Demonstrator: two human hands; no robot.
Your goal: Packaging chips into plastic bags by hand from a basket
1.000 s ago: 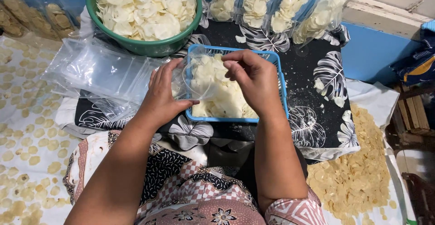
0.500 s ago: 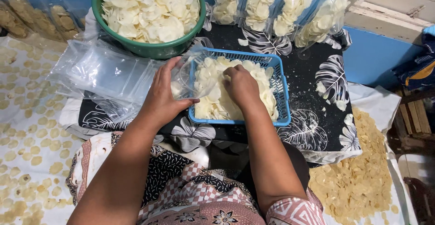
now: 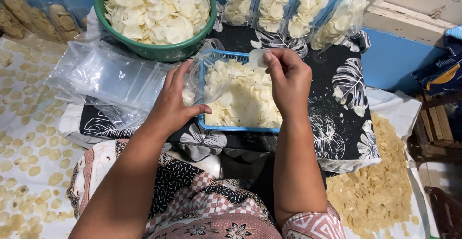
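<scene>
You fill a clear plastic bag [image 3: 208, 77] with pale chips.
Your left hand [image 3: 174, 102] grips the bag at the blue basket's [image 3: 240, 129] left edge; your right hand [image 3: 288, 77] pinches chips [image 3: 257, 57] above it.

Clear bag [image 3: 211, 82] — open, tilted — over chip-filled blue basket [image 3: 240, 128].

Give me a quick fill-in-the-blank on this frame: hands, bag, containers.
1. The right hand pinches a pale chip above the ____ basket.
2. The left hand holds open a clear plastic ____ at the basket's left edge.
3. The round bowl heaped with chips is ____ in colour.
4. Behind the basket stands a row of filled bags, ____ in number.

Missing words: blue; bag; green; four
</scene>
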